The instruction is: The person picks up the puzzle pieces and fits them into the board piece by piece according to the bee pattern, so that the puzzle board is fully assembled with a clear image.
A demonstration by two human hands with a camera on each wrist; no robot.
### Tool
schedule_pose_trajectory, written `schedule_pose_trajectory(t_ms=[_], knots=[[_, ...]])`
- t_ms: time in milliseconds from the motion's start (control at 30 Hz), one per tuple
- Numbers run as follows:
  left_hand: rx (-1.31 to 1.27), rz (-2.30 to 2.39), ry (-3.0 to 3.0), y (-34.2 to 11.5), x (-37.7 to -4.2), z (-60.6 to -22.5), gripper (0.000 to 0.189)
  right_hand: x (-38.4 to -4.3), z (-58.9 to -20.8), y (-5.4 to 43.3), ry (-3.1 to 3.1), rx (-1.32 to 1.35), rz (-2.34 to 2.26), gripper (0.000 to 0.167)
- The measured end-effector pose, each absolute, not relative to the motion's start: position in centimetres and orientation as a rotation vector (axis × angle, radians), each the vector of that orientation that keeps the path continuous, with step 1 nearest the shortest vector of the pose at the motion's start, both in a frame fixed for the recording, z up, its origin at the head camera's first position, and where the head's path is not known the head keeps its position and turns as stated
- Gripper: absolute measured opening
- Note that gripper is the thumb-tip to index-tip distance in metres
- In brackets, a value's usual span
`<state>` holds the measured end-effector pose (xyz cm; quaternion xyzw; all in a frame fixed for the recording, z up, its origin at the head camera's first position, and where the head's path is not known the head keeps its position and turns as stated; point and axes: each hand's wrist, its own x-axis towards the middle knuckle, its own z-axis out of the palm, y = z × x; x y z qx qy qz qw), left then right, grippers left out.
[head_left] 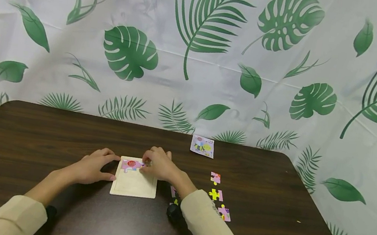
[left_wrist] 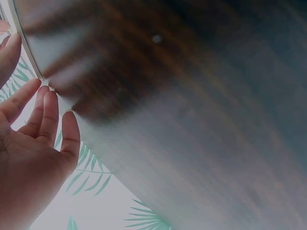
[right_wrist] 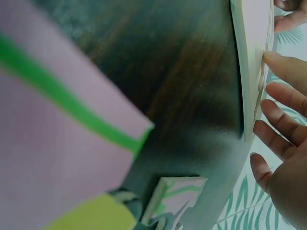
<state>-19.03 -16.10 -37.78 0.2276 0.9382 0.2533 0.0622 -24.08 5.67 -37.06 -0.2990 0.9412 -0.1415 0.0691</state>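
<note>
A shallow, light wooden board [head_left: 134,186] lies flat on the dark brown table [head_left: 62,131]. In its upper left part sits a pink puzzle section [head_left: 131,164] with a round red figure. At the left edge of the board is the left hand [head_left: 95,166]. Its fingers are spread loosely and its fingertips touch the edge, with the thumb lower than the other fingers, so the hand is not closed around it.

The right hand [head_left: 163,165] is above the upper right part of the board, and its fingertips are beside the pink section. Whether it pinches a piece there or only presses, one cannot tell.

To the right of the board lie loose pieces: a pink and red piece [head_left: 215,177], nearer than it a yellow and pink piece [head_left: 215,194], and nearest a pink piece [head_left: 224,213] with a yellow knob. More pieces, just right of the board, are partly hidden by the right sleeve [head_left: 215,231]. Beyond the board and to its right lies a picture card [head_left: 202,147] with a yellow-and-black bee. Behind all hangs a white leaf-patterned cloth [head_left: 85,51].
</note>
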Motion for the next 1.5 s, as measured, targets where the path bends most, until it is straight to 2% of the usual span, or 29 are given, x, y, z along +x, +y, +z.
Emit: schedule_pose_trajectory(t_ms=[733,1167,1500], knots=[[0.679,0.746,2.845,-16.0,-19.0,-37.9,0.057,-24.1,-36.5,6.3,2.799,-0.921,-0.465,0.026],[0.683,0.742,2.849,-16.0,-19.0,-38.0,0.057,-24.8,-36.1,8.0,2.667,-0.999,-0.676,0.036],[0.686,0.746,2.849,-16.1,-18.9,-38.0,0.057,-25.0,-35.7,9.8,2.619,-0.905,-0.802,0.038]])
